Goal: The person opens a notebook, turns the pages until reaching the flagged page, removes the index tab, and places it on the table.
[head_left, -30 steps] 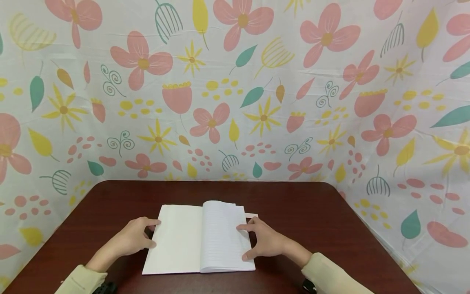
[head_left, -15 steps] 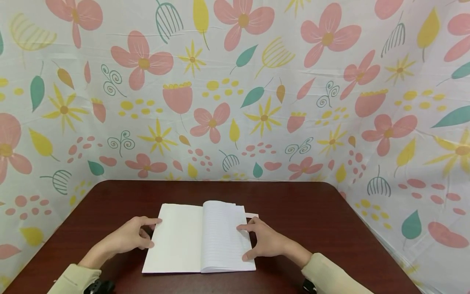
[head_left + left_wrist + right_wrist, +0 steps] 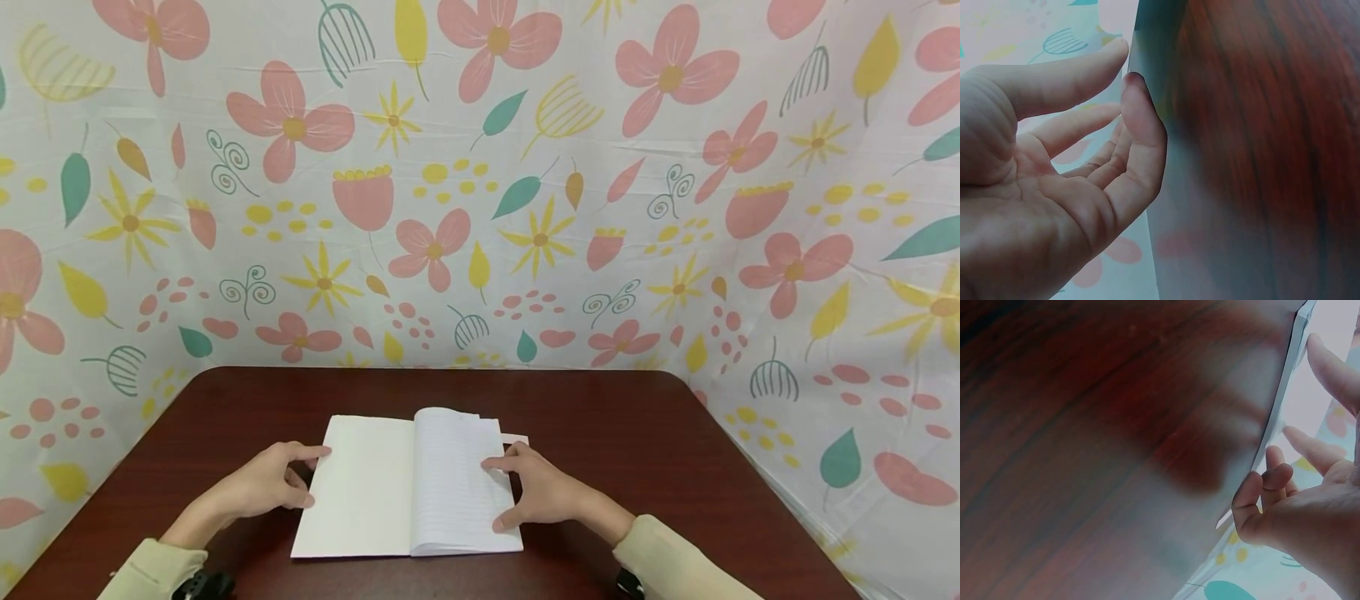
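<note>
An open notebook lies on the dark wooden table, with a blank left page and a faintly lined right page that bulges near the spine. At its left edge is my left hand. The index fingertip meets the edge, while the thumb is just outside it. My right hand rests at the right edge, thumb and index fingertip lying on the lined page. In the right wrist view, its other fingers curl beside the notebook's edge.
The brown table reaches back to a floral-patterned cloth, which also hangs on both sides. A pale pink strip sticks out from the notebook's upper right edge. Dark bands sit at both wrists beside light sleeves.
My left hand and forearm have shifted slightly left, and the left thumb has drawn away from the notebook's edge. The right hand has stayed nearly still on the page.
</note>
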